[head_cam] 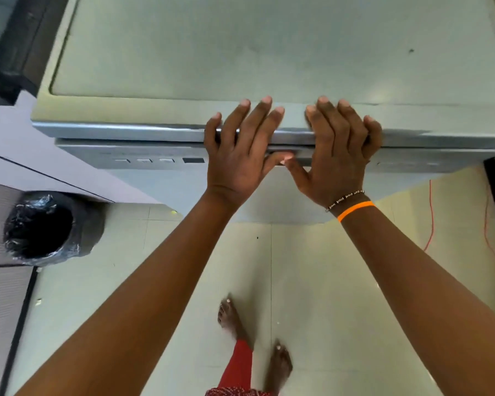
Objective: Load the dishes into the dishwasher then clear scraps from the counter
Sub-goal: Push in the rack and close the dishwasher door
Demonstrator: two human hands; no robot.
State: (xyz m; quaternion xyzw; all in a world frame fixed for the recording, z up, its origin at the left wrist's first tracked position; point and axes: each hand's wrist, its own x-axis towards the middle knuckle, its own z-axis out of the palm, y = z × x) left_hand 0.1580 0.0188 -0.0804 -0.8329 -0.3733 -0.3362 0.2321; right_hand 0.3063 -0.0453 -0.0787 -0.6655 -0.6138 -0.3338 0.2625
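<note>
Bin (40,227) lined with a black bag stands on the floor at nine o'clock, beside a pale cabinet side. Rightward, the dishwasher (269,52) fills the frame from about ten o'clock round to two o'clock, its flat grey top seen from above and its door (155,160) shut, with a row of small buttons (143,160) and a dark display along the door's upper strip at its left part. At the centre, the left hand (240,150) lies flat over the front edge of the top, fingers straight and spread, thumb pointing right under the rim. Just beside it, toward one o'clock, the right hand (337,155) rests likewise, fingers straight on the top edge and thumb reaching left, so the two thumb tips nearly meet at the door's handle slot (neither hand grips anything that can be made out). A bead bracelet and an orange band (355,210) circle the right wrist. Bare feet (229,318) stand on the pale tiled floor at six o'clock. An orange cable (430,218) hangs at three o'clock.
</note>
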